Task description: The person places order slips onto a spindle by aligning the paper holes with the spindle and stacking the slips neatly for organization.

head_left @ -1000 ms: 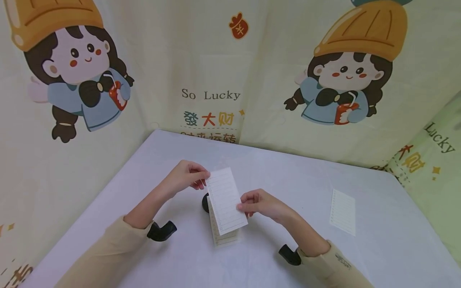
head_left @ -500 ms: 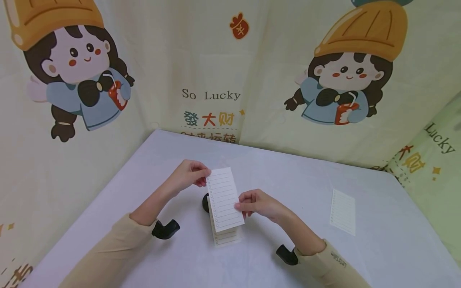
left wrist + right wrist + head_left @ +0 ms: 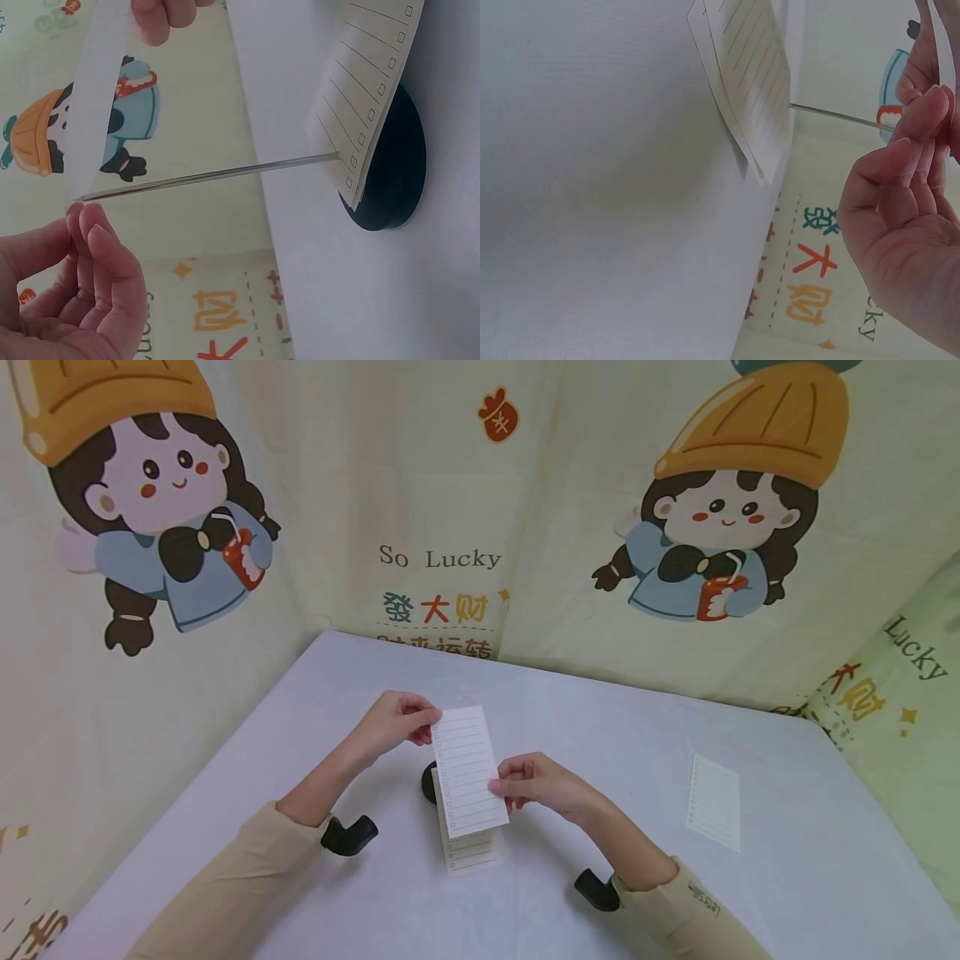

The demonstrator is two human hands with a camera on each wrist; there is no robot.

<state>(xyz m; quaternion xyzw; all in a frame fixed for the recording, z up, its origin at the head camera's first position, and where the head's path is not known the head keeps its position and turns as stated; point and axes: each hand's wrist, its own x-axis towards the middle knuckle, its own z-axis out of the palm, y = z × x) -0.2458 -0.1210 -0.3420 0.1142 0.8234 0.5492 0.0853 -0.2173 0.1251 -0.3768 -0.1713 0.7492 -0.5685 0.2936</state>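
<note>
A bill spike stands mid-table, its round black base partly covered by ruled checklist sheets pierced near the bottom of the thin metal rod. Above it, a white checklist sheet is held tilted between both hands. My left hand pinches its upper left corner with thumb and fingers. My right hand pinches its right edge lower down. In the left wrist view, the rod's tip comes right up to the sheet beside the left fingertips. From the head, the sheet hides the rod.
Another checklist sheet lies flat on the white table to the right. Black curved pieces stick out at both beige cuffs. A printed cartoon curtain closes off the back and sides.
The held sheet has shifted slightly left and up at its lower end and stands a little straighter. My right hand moved slightly left with it; my left hand crept slightly right.
</note>
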